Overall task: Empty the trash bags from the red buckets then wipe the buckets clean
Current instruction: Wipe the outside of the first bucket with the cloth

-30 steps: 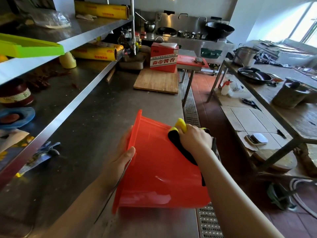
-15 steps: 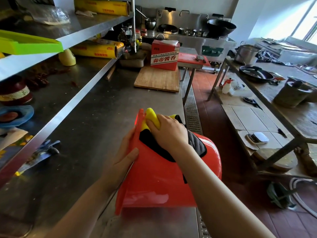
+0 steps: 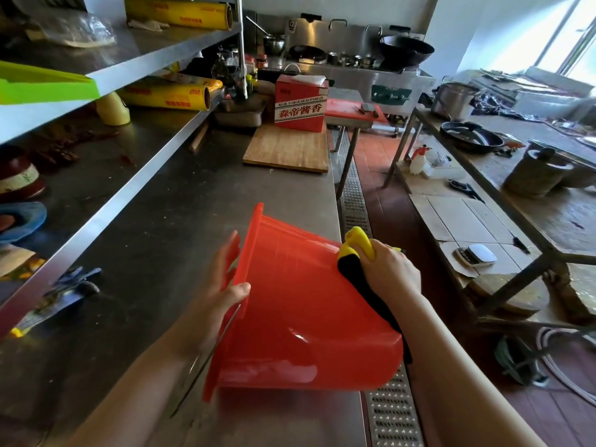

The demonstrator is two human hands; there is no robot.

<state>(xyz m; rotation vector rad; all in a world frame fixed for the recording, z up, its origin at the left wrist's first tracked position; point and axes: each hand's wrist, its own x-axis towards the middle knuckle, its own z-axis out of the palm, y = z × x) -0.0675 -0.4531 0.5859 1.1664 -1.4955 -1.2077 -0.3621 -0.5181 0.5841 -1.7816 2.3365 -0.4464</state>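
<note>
red bucket (image 3: 300, 311) lies on its side on the steel counter (image 3: 154, 253), mouth to the left; at that rim the left hand (image 3: 222, 285) steadies it, thumb hooked over, fingers straight. the right hand (image 3: 387, 272), clenched round the yellow-and-black cloth (image 3: 356, 250), has swept from the rim back to the bucket's far base end, so 1 outer pass looks done. the base overhangs the counter edge, with open aisle beyond.
</note>
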